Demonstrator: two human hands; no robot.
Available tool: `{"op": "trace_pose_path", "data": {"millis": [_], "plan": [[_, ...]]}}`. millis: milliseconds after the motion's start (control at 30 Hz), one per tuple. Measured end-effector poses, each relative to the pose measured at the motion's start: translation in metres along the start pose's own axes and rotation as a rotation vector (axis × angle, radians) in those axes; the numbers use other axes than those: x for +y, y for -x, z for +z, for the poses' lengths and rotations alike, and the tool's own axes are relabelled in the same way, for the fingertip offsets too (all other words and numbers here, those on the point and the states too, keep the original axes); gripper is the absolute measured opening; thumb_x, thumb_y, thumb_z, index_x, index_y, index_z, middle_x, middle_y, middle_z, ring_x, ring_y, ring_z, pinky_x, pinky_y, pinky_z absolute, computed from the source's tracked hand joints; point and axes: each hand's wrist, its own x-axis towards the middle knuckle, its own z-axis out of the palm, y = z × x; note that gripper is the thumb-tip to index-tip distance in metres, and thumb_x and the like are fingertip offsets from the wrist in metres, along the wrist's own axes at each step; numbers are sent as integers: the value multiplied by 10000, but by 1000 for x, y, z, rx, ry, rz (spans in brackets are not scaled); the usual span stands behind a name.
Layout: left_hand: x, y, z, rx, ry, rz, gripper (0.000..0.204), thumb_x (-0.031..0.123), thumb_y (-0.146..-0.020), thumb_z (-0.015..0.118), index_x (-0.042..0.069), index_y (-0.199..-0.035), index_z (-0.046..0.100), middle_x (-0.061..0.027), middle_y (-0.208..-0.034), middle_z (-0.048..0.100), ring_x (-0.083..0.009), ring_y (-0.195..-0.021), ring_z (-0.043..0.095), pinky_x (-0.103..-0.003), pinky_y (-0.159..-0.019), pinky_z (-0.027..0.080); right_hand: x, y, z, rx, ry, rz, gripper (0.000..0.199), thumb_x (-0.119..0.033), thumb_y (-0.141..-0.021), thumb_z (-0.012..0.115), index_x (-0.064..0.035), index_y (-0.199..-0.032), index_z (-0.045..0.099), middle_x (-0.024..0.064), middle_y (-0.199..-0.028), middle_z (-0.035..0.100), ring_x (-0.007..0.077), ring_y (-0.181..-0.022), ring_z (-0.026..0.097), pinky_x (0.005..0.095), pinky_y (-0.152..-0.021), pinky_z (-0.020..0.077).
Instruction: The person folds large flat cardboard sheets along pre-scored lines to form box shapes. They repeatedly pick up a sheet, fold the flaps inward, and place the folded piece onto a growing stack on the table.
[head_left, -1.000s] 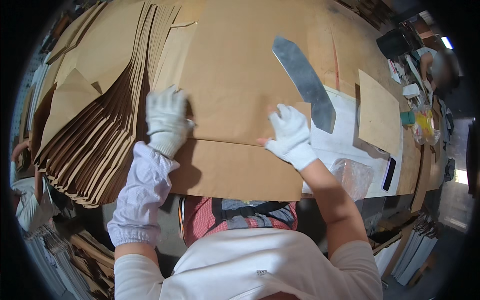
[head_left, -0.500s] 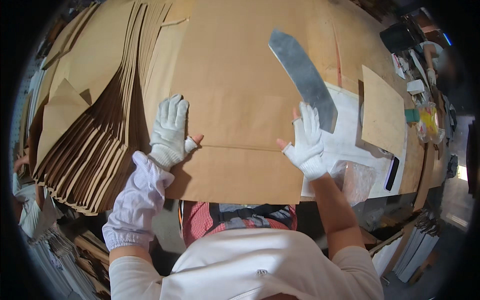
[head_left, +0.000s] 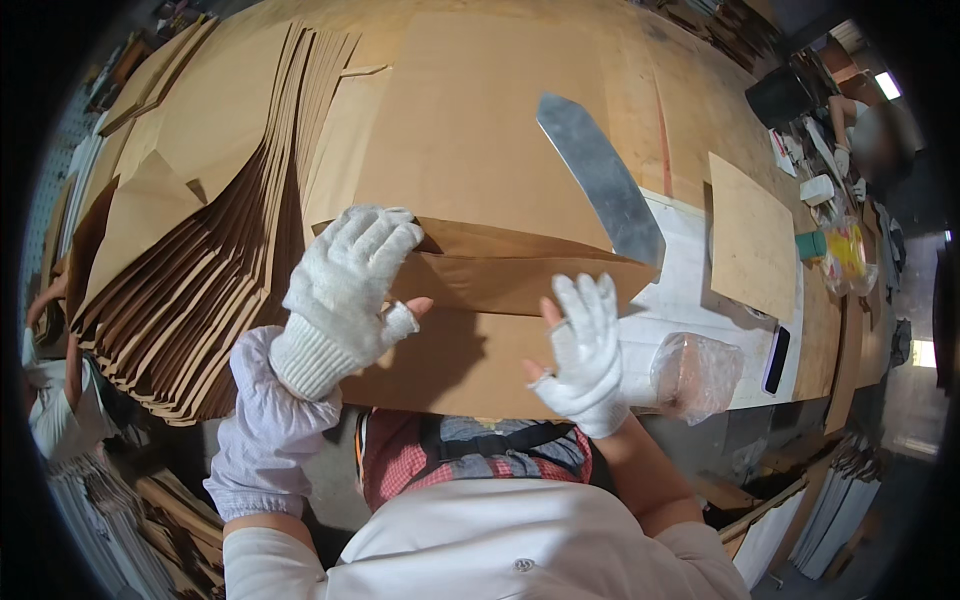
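Observation:
A large brown kraft paper bag (head_left: 470,140) lies flat in front of me, and a wide fold near its close end stands up, gaping in a dark slit. My left hand (head_left: 345,300), in a white knitted glove and a pale sleeve cover, is over the fold's left corner. Its fingers are stretched out and its thumb is apart. Just off the fold's right end, my right hand (head_left: 583,350) has its fingers spread and holds nothing; its glove leaves the thumb and a fingertip bare. A flat grey metal plate (head_left: 600,180) with a pointed end lies on the bag's right side.
Fanned brown paper bags (head_left: 200,300) are stacked on the left. On the right lie a brown board (head_left: 750,235), a clear plastic bag (head_left: 698,375), a phone (head_left: 777,358) and white sheets (head_left: 680,300). Other people work at the far right and left edges.
The flat near part of the paper bag has lifted into a gaping fold. My left hand has come up and nearer, and my right hand has moved down and slightly left.

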Motion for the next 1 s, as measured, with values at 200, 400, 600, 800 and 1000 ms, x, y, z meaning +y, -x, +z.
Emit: {"op": "trace_pose_path", "data": {"millis": [200, 400, 600, 800, 1000], "plan": [[2, 5, 2, 31, -31, -5, 542, 415, -834, 700, 34, -1213, 631, -137, -1310, 613, -365, -1240, 553, -468, -1029, 446, -30, -81, 6, -9, 36, -60, 661, -283, -685, 821, 41, -1224, 617, 232, -1475, 459, 418, -1406, 388, 632, -1171, 278], [-4, -89, 31, -334, -574, -265, 300, 308, -865, 649, 99, -1054, 749, -81, -1234, 656, -256, -1179, 574, -390, -1001, 440, -77, -38, 15, -4, -131, -83, 162, -88, -745, 720, 4, -871, 679, 169, -1066, 683, 343, -985, 653, 511, -995, 511], [-1, -30, 48, -15, -729, 23, 187, 179, -844, 644, 87, -999, 695, -98, -990, 643, -275, -994, 590, -440, -886, 471, -38, -17, -45, 107, -245, -29, 425, -293, -934, 685, 55, -1174, 636, 237, -1244, 639, 385, -1161, 628, 501, -1037, 485], [28, 106, 140, -220, -908, 469, 361, 247, -947, 621, 66, -1258, 608, -174, -1144, 642, -346, -1040, 645, -482, -889, 545, 76, 85, 42, 273, -1207, 661, 1004, -763, -956, 339, 111, -1443, 428, 221, -1492, 488, 319, -1372, 493, 423, -1171, 350], [38, 82, 203, -289, -266, 509, 393, 306, -1038, 495, 44, -1320, 575, -111, -1173, 667, -276, -1033, 668, -433, -883, 581, 64, 68, 33, 349, -1549, 721, 994, -731, -943, 449, 97, -1486, 369, 216, -1581, 372, 328, -1474, 357, 464, -1229, 264]]}}
